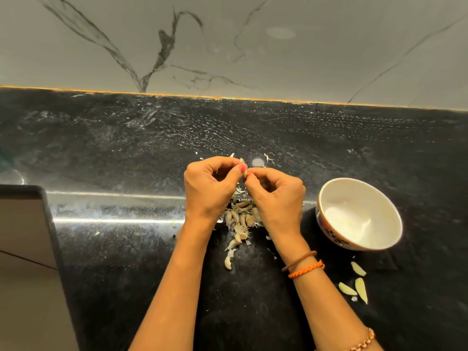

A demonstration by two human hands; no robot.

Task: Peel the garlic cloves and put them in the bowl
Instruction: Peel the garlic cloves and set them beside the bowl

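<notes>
**Garlic clove pinched between both hands above the worktop**

Fingers [243,169] of the left hand [210,186] and right hand [276,196] curl around one garlic clove [243,166], apparently stripping its skin. Below lies a heap of cloves and skins [240,219] on the black worktop [126,249]. The white bowl [359,214] to the right appears empty; three peeled cloves [354,282] lie near it. Most work seemingly remains.

I find the lighting warm and moderate, coming from above: a round glare spot sits on the black bench [126,153] just beyond the hands [244,191], and bright streaks run along the bench to their left. The bowl [359,214] interior is overexposed. Wide-angle distortion bows the bench's far edge. Focus is soft throughout.
</notes>
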